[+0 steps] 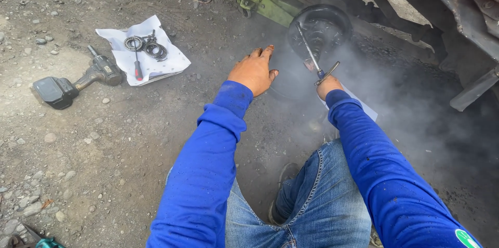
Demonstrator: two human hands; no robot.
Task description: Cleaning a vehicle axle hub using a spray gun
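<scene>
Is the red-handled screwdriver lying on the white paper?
Yes, the red-handled screwdriver lies on the white paper, beside the bearing rings.

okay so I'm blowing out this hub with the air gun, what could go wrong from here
1. Dust cloud from the air gun in your right hand drifts toward you; likely breathing and eye hazard.
2. It may settle grit on the bearings lying uncovered on the paper.
3. Your left hand is bare beside the hub.

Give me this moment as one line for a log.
left hand: open, by ground | right hand: grips air blow gun aimed into hub | dust cloud | paper with bearings and impact wrench at left
</scene>
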